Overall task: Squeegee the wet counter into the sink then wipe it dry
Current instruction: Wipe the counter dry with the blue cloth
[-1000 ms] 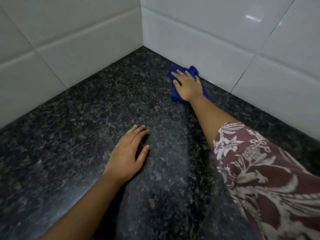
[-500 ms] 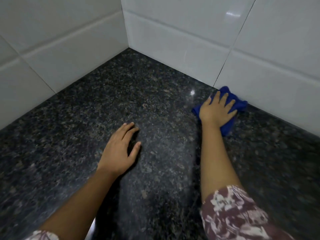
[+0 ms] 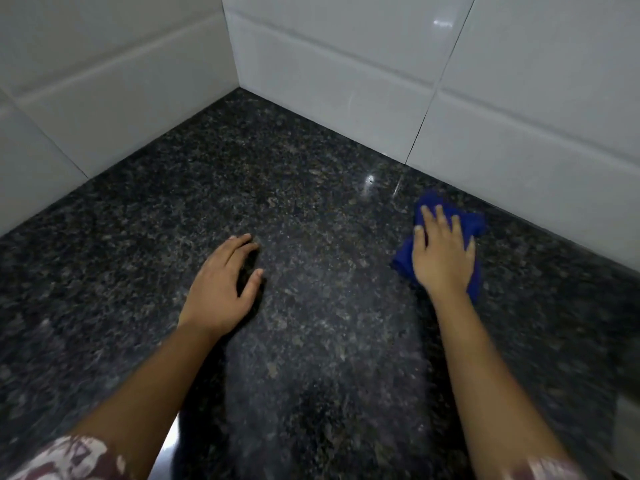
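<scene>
here, nearest us, two patterned sleeves (image 3: 65, 457) in maroon and white edge into the bottom corners, soft printed fabric against bare forearms. between the forearms, at the bottom edge, a thin bright strip (image 3: 169, 445) shows, smooth and metallic, though we cannot tell what it belongs to. the worktop (image 3: 311, 341) spreads out under everything: polished dark granite, speckled grey and brown, with a faint hazy sheen down its middle.

further out our left hand (image 3: 221, 289) lies flat on the stone, palm down, fingers loosely together and slightly curled, thumb apart, gripping nothing. to the right and a little farther, our right hand (image 3: 441, 254) presses flat with fingers spread on a blue cloth (image 3: 474, 225), a soft, crumpled, napped rag bunched into an uneven lump; it pokes out beyond the fingertips and at both sides of the palm. the hand lies open on it rather than closed around it. the cloth sits on the worktop near the right-hand wall, just short of the joint.

beyond, glossy white wall tiles (image 3: 346, 81), large and rectangular with thin grout lines, meet in a corner at the back, a small glare spot on the right one.
</scene>
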